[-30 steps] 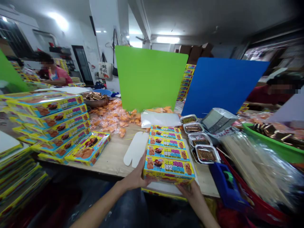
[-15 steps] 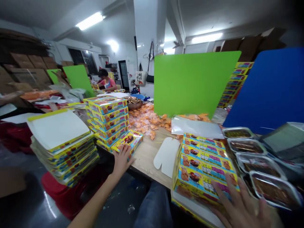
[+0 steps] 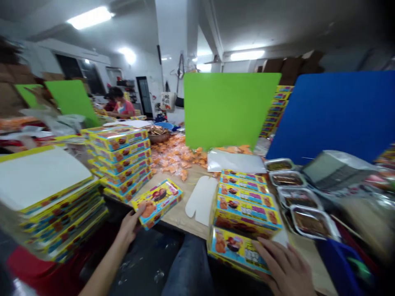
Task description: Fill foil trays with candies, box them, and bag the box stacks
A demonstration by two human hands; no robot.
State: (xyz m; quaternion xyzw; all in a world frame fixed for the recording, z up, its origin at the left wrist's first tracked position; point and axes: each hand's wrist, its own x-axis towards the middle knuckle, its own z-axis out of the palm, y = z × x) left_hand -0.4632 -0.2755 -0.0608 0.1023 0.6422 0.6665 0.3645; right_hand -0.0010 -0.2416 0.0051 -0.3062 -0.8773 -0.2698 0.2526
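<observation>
Where the left grip (image 3: pixel 131 224) pinches, a box (image 3: pixel 157 202) tilts

The room is bright. White light comes down from a long ceiling lamp (image 3: pixel 90 18) at the upper left and another ceiling lamp (image 3: pixel 247 55) near the top middle. The foil trays (image 3: pixel 298 199) shine with small white glints. Shadows are soft, but the floor (image 3: pixel 145 263) at the bottom looks dim. The corners go dark, and lines bend near the edges. At the lower right, the blue tape dispenser (image 3: pixel 342 267) is blurry, and the right hand (image 3: pixel 284 267) looks a little soft.
</observation>
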